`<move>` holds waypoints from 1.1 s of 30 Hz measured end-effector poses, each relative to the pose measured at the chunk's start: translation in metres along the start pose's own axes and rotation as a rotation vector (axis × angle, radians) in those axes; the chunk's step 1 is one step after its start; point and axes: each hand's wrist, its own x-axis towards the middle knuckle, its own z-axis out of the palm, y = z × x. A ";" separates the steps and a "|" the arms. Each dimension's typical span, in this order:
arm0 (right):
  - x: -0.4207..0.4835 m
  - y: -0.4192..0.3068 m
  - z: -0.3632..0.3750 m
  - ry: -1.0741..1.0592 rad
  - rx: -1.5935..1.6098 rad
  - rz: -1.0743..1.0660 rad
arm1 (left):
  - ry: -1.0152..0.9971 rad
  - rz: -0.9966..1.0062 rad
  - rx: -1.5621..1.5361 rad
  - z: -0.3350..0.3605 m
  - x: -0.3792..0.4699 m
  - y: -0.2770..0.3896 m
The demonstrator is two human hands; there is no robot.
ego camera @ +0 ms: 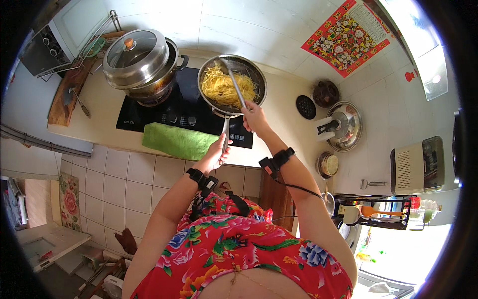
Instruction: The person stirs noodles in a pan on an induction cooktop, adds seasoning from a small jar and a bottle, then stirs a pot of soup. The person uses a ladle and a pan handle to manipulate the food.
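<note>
A dark frying pan [260,71] with a metal rim sits over the right side of a black glass cooktop [186,78]. Thin yellow shreds of food [227,88], apparently potato, are heaped inside it. My left hand [216,151] grips the pan's long handle [226,130] at the front edge of the counter. Held in my right hand [255,119] is the handle of a metal spatula or turner [236,84]. The tool slants across the food, and its blurred head touches the far left part of the heap.
Left of the pan stands a large pot with a domed glass-and-steel lid [136,59]. A green cloth [179,140] drapes over the cooktop's front edge. A wooden board [71,97] and a knife [80,102] lie further left. To the right are a black trivet [306,107] and an upright pan lid [347,127].
</note>
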 end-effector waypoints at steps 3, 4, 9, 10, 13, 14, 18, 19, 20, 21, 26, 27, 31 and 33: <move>-0.035 -0.002 -0.011 0.046 -0.552 -0.489 | -0.003 0.001 -0.006 0.001 0.000 0.001; -0.049 -0.003 -0.021 0.080 -0.796 -0.609 | -0.002 -0.006 0.012 0.001 0.000 0.000; -0.083 -0.018 -0.090 0.030 -1.490 -0.403 | 0.045 -0.025 0.073 0.003 0.000 0.002; -0.081 -0.019 -0.097 0.087 -1.496 -0.478 | 0.039 -0.022 0.063 0.004 -0.001 0.003; -0.051 -0.010 -0.088 0.157 -1.127 -0.494 | 0.060 -0.021 0.087 0.005 -0.002 0.002; -0.036 -0.007 -0.077 0.194 -0.863 -0.473 | 0.067 -0.025 0.091 0.005 -0.002 0.002; 0.007 0.003 -0.020 0.143 -0.067 0.089 | 0.047 -0.014 0.093 0.005 -0.001 0.002; 0.007 0.004 -0.009 0.122 -0.071 0.073 | 0.045 -0.019 0.089 0.005 -0.001 0.002; 0.000 0.004 -0.004 0.069 -0.153 0.036 | 0.052 -0.033 0.080 0.005 -0.001 0.003; -0.011 0.002 -0.002 0.021 -0.234 -0.033 | 0.040 -0.018 0.080 0.004 -0.001 0.003; -0.082 -0.020 -0.058 -0.085 -1.173 -0.343 | 0.042 -0.017 0.087 0.004 -0.001 0.002; -0.088 -0.024 -0.073 -0.027 -1.350 -0.315 | 0.056 -0.022 0.087 0.004 -0.001 0.002; -0.063 -0.022 -0.097 0.110 -1.396 -0.348 | 0.052 -0.026 0.072 0.003 0.000 0.002; -0.033 -0.016 -0.088 0.165 -1.130 -0.397 | 0.043 -0.016 0.076 0.003 0.001 0.002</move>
